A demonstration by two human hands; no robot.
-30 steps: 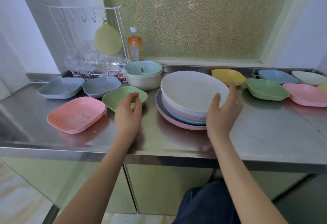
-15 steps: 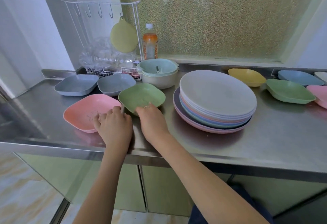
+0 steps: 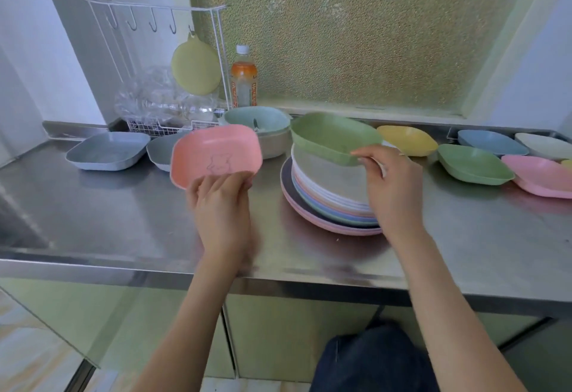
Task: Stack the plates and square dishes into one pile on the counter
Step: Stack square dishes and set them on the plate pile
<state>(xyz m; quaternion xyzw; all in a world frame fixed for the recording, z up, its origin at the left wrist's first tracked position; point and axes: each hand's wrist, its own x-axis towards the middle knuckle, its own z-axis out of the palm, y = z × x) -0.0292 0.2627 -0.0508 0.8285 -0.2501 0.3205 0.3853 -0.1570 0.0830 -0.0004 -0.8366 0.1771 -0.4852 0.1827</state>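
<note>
Round plates point(image 3: 328, 193) already form one pile on the counter point(image 3: 123, 224). Right hand point(image 3: 388, 187) pinches a green square dish point(image 3: 334, 138) just above the pile; left hand point(image 3: 221, 203) pinches a pink square dish point(image 3: 216, 153), lifted beside it. Judged early: many square dishes remain scattered at both sides.

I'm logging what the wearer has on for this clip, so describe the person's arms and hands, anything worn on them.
Both forearms are bare up to the frame's lower edge, with no sleeves, gloves, watch or bracelet in view. The left hand and right hand are bare too; any ring is too blurred to confirm. Dark blue denim-like clothing shows below the counter.
</note>
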